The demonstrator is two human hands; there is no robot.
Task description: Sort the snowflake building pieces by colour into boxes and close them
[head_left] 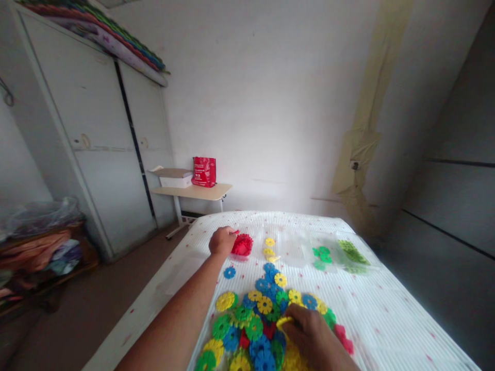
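Observation:
My left hand (221,241) reaches out over the table, fingers closed on a small red piece (235,232). It is beside a clear container (241,257) filled with red pieces (242,245). My right hand (309,327) is low over a heap of notched plastic discs, pinching a yellow disc (284,322). Yellow, green, blue and some red discs make up the heap, such as a green disc (221,326) and a blue disc (265,359). My right hand hides part of the heap.
Yellow discs (269,241) lie in a clear container in the middle, green discs (322,254) in another. Light green pieces (352,251) fill a container at right. A lone blue disc (229,272) lies nearer. Behind stand a side table (209,192) and red bag (204,171).

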